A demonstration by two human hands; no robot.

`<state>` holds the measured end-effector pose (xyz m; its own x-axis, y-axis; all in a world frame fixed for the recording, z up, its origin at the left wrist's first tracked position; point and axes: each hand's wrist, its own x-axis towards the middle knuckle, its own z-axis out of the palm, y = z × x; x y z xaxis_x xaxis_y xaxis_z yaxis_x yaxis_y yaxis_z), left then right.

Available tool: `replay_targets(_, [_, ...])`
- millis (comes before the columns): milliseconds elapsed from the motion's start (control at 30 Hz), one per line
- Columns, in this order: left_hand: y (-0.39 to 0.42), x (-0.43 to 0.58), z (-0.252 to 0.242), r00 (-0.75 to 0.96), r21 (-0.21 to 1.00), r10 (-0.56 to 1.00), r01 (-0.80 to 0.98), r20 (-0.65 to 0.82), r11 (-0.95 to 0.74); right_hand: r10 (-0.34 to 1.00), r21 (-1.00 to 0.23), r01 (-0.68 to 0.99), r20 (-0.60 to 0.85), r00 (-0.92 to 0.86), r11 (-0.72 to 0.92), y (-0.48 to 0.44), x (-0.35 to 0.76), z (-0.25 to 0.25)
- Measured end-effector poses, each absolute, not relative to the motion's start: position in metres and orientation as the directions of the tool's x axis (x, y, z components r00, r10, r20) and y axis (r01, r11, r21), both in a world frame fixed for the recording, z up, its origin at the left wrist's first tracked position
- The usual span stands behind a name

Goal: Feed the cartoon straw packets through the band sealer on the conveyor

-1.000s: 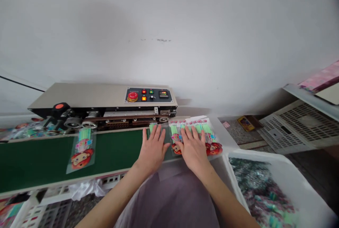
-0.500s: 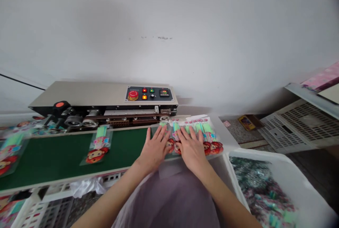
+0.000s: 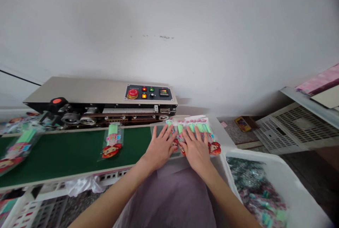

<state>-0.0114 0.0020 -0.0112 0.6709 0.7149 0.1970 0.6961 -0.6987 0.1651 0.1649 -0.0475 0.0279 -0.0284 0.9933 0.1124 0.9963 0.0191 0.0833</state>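
Under the splayed right hand [image 3: 196, 151] lie narrow, glossy plastic packets [image 3: 214, 147].

The single view looks from the person's head, above the near side of the long, flat green conveyor belt [image 3: 76, 153], facing forward and steeply down across it. The belt lies close, its left end cut by the frame edge. At the belt's right end, the bare left hand [image 3: 160, 148] and bare right hand [image 3: 196, 150] appear from above and behind, knuckles up. Behind the belt, the plain pale grey wall [image 3: 206, 44] fills the upper half; the wide field also takes in the white plastic tub [image 3: 299, 189] to the belt's right.
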Motion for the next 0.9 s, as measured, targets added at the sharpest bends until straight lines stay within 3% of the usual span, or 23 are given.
replay_targets(167, [-0.002, -0.039, 0.014, 0.572, 0.127, 0.810, 0.801, 0.126, -0.585, 0.995, -0.006, 0.999, 0.087, -0.041, 0.042, -0.039, 0.141, 0.035])
replay_targets(433, [-0.006, 0.006, -0.001, 0.662, 0.169, 0.719, 0.700, 0.212, -0.694, 0.995, 0.100, 0.995, 0.094, -0.019, 0.009, -0.053, 0.173, 0.043])
replay_targets(567, [-0.003, -0.011, -0.014, 0.651, 0.157, 0.727, 0.712, 0.217, -0.684, 0.996, 0.078, 0.996, 0.086, -0.038, 0.031, -0.053, 0.167, 0.033])
replay_targets(733, [-0.001, -0.044, 0.009, 0.574, 0.125, 0.807, 0.798, 0.137, -0.589, 0.997, -0.007, 0.998, 0.055, -0.061, 0.062, -0.045, 0.146, 0.038])
replay_targets(833, [0.000, -0.035, 0.024, 0.526, 0.140, 0.832, 0.823, 0.175, -0.550, 0.995, 0.020, 0.999, 0.087, -0.043, 0.041, -0.044, 0.152, 0.045])
replay_targets(900, [0.000, -0.018, 0.025, 0.587, 0.170, 0.788, 0.771, 0.183, -0.614, 0.994, 0.064, 0.998, 0.107, -0.024, 0.018, -0.046, 0.162, 0.047])
